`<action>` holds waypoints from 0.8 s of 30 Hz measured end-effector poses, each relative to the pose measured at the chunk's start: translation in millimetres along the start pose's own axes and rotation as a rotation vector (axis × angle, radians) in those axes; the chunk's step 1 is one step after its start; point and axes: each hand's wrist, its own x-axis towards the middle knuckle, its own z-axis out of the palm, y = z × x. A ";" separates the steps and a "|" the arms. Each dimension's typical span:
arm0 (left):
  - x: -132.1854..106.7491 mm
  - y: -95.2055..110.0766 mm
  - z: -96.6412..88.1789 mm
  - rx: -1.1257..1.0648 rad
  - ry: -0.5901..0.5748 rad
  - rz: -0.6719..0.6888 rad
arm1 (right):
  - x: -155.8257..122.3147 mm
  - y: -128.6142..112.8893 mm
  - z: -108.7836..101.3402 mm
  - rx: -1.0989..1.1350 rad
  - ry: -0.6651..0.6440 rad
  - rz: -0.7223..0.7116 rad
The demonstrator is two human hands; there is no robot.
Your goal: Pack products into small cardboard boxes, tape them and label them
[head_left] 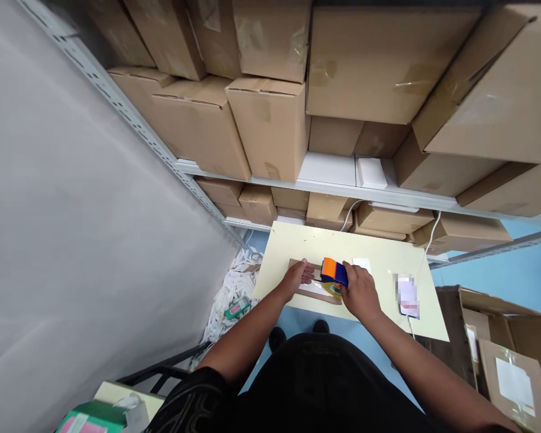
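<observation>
cream desk (286,240), blue floor (523,264), shelves (318,186) packed with cardboard boxes (265,129); left hand (297,278) half open over a flat carton (320,296), right hand (360,291) wrapped around a tape dispenser (331,270).

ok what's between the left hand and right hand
In the head view, an orange-and-blue tape dispenser, held in the right hand, sits between it and the left hand, over brown cardboard.

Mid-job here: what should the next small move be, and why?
Probably steady the small cardboard box with the left hand: that hand is at its left end, while the right hand holds the orange-and-blue tape dispenser over its right part, where pulling could shift it.
</observation>
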 end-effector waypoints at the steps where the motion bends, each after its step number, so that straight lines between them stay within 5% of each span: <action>1: -3.5 1.1 1.0 0.011 0.008 0.028 | 4.2 -8.9 2.6 -0.033 -0.009 -0.022; 9: -16.1 -0.4 4.8 0.157 0.131 0.002 | 8.4 -33.0 8.1 -0.212 -0.061 -0.091; 13: -16.4 0.9 -8.6 0.393 0.191 0.146 | 11.8 -43.0 2.5 -0.285 -0.120 -0.138; 17: -15.4 2.8 -32.4 0.600 0.212 0.282 | 17.8 -48.5 -5.7 -0.325 -0.200 -0.180; 24: -9.6 -0.9 -100.2 0.834 0.357 0.313 | 14.9 -28.5 -21.5 -0.398 -0.254 -0.211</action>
